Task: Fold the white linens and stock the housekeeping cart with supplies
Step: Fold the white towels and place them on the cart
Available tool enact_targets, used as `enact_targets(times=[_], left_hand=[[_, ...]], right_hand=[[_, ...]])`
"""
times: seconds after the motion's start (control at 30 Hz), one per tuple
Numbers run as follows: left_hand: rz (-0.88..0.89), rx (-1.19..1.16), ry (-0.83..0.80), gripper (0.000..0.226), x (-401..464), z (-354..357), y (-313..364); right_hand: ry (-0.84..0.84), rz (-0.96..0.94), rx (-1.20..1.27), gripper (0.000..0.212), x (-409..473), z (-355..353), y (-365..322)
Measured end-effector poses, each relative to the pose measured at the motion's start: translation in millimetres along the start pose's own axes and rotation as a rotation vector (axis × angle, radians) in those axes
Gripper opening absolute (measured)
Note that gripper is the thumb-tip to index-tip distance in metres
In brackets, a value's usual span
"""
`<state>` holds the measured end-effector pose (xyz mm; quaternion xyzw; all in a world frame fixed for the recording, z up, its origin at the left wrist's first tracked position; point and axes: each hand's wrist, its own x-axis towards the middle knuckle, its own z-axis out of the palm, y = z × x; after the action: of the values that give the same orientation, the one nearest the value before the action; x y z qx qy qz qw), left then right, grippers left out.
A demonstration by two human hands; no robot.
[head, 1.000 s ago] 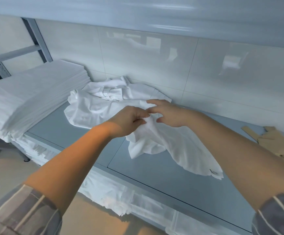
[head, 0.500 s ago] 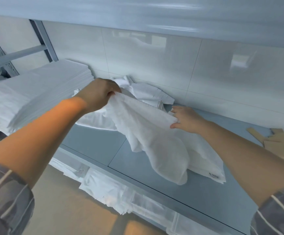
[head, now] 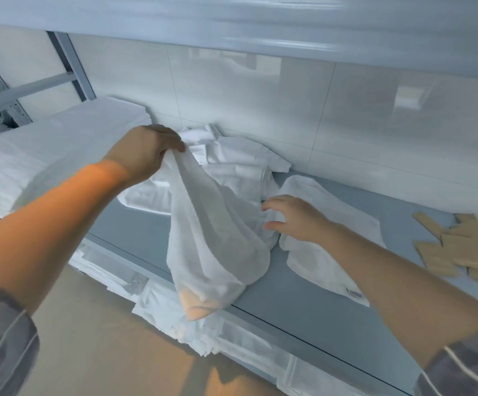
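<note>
I note my left hand [head: 149, 151] grasping the white towel [head: 215, 241] lifted over the surface [head: 303, 304], right hand [head: 294, 218] released beside it; find a corner before folding, I judge.

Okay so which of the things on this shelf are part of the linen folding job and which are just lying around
Part of the job:
- lifted towel, gripped by the left hand
- right hand, open, over the loose linen pile
- flat towel
- folded linen stack

Just lying about:
- cardboard pieces
- metal rack frame
</note>
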<state>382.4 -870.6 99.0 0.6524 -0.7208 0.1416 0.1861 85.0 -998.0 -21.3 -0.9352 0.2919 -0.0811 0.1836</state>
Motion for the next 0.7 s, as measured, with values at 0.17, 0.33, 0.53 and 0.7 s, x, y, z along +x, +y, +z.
enact_targets(times=[0.17, 0.33, 0.53, 0.7], left_hand=[[-0.009, 0.024, 0.101, 0.039, -0.4, -10.3, 5.0], [-0.082, 0.075, 0.166, 0.040, -11.8, -31.0, -4.8], [-0.225, 0.133, 0.221, 0.039, -40.6, -56.6, -30.8], [-0.222, 0.220, 0.191, 0.040, -61.9, -76.8, -52.0]], right_hand=[[-0.071, -0.172, 0.100, 0.049, 14.8, 49.4, -49.9], [-0.219, -0.124, -0.038, 0.058, 11.6, 95.5, -46.5], [-0.346, -0.046, -0.284, 0.061, -0.2, 129.8, -19.8], [-0.246, -0.022, -0.338, 0.055, -2.5, 139.8, -19.6]])
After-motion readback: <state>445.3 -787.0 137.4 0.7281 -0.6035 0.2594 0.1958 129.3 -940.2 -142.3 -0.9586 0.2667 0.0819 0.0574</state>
